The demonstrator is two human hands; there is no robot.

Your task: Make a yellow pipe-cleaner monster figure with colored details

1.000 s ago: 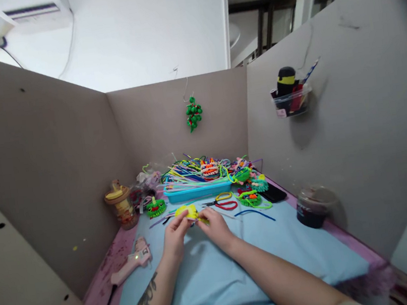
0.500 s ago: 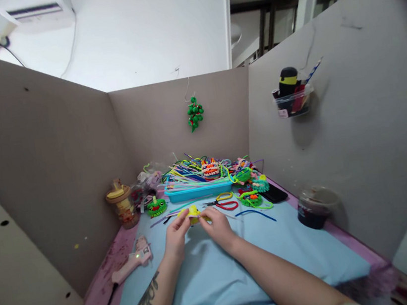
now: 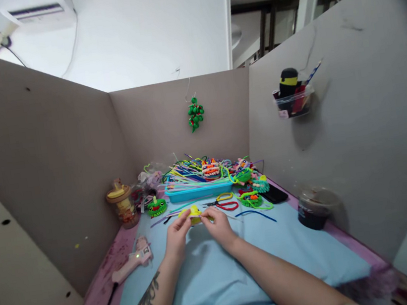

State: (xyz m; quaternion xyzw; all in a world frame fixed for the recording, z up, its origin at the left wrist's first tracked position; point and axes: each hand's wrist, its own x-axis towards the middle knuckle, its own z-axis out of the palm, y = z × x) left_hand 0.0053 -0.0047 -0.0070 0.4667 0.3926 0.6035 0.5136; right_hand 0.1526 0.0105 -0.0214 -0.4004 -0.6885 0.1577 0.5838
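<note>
We hold a yellow pipe-cleaner piece point(image 3: 195, 213) crosswise above the blue-covered worktop point(image 3: 205, 282), left hand point(image 3: 177, 232) pinching its left end, right hand point(image 3: 218, 226) pinching its right; both touch it. Scissors point(image 3: 216, 203) lie just beyond, rightward.

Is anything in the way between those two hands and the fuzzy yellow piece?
Nothing visible. The left hand grips the yellow piece, and the right hand pinches at its right edge. The red-and-yellow-handled cutters lie just beyond the right hand on the blue cloth, not between.
</note>
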